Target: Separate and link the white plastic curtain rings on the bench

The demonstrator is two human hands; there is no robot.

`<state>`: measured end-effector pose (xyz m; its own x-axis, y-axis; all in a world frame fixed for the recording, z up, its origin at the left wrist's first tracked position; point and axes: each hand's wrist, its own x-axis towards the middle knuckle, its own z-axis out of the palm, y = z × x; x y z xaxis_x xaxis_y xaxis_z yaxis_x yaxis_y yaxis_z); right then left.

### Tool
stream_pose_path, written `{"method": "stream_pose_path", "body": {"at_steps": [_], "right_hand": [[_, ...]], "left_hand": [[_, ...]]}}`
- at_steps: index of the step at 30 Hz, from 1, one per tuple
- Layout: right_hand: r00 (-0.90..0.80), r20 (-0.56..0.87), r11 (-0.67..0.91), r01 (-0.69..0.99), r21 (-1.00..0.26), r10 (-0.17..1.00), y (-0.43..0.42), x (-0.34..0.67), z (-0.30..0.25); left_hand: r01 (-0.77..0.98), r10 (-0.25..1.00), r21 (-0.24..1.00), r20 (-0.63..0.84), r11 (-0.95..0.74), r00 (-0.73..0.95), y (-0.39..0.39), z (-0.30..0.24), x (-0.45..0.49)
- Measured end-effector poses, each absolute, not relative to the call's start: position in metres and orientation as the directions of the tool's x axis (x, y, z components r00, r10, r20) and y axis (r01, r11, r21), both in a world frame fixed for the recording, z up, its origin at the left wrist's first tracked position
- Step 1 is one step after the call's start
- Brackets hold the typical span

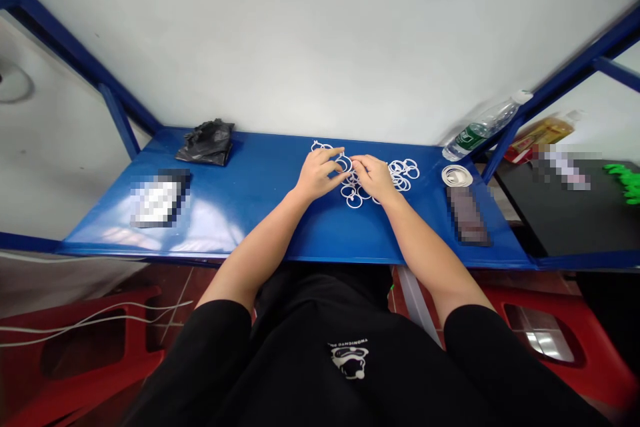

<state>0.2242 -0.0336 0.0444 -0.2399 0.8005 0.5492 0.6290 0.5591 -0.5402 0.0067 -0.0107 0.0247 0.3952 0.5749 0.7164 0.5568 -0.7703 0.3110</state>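
Blue table (240,213): our hands meet over a cluster of white rings (356,192).
Left hand (317,173) and right hand (375,177) curl narrowly, nearly touching above the cluster; whether they hold a ring, we cannot tell.

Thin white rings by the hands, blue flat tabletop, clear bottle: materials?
The thin white rings look like moulded plastic: matte, even white, though coated wire can't be ruled out. The blue flat tabletop looks like painted sheet metal, glossy with broad glare. The clear bottle looks like thin PET plastic: transparent, green label.
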Motion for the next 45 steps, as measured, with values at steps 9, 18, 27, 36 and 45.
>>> {"method": "stream_pose_path", "body": {"at_steps": [9,18,27,36,45], "right_hand": [[-0.114,0.46,0.461,0.43,-0.776,0.881,-0.033,0.22,0.041],[-0.117,0.472,0.469,0.457,-0.756,0.874,-0.036,0.216,0.041],[-0.167,0.535,0.527,0.559,-0.641,0.828,-0.04,0.213,0.044],[-0.198,0.556,0.554,0.575,-0.601,0.808,-0.04,0.214,0.041],[-0.231,0.532,0.555,0.576,-0.6,0.815,-0.039,0.217,0.039]], "left_hand": [[0.467,0.492,0.26,0.721,-0.845,0.488,-0.012,0.023,0.013],[0.491,0.538,0.3,0.702,-0.818,0.467,-0.014,0.024,0.013],[0.49,0.554,0.341,0.731,-0.802,0.398,-0.013,0.022,0.011],[0.489,0.601,0.398,0.7,-0.776,0.385,-0.012,0.022,0.009],[0.498,0.561,0.34,0.721,-0.798,0.406,-0.011,0.021,0.01]]}}
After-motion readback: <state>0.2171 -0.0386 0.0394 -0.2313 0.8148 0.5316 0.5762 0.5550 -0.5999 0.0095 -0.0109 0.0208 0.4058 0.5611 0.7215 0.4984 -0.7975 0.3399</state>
